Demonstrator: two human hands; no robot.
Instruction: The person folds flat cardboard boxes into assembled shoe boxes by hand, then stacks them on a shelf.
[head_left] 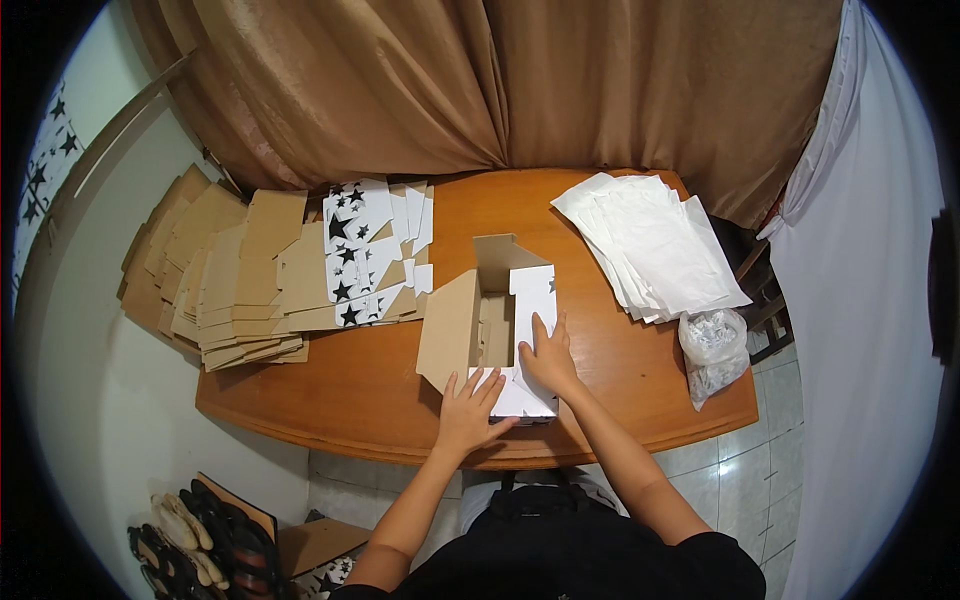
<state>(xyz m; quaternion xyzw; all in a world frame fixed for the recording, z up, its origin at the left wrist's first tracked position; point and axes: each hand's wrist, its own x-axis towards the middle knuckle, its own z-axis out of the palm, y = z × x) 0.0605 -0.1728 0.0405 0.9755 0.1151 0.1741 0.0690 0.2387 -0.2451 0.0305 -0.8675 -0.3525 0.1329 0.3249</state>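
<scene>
A cardboard box (494,330), brown inside and white with stars outside, stands near the table's front edge. Its left flap (447,330) and far flap (508,252) are spread outward, while white panels lie across its right and near sides. My left hand (470,412) rests with fingers spread on the near white panel. On the right white panel (535,295) lies my right hand (549,358), its fingers stretched out and apart. Neither hand grips anything. Part of the box's near side is hidden by my hands.
Flattened brown cardboard boxes (240,270) cover the table's left, with star-printed white ones (355,255) beside them. White paper sheets (655,245) are piled at the far right, next to a clear plastic bag (713,355). Shoes (205,540) sit on the floor lower left.
</scene>
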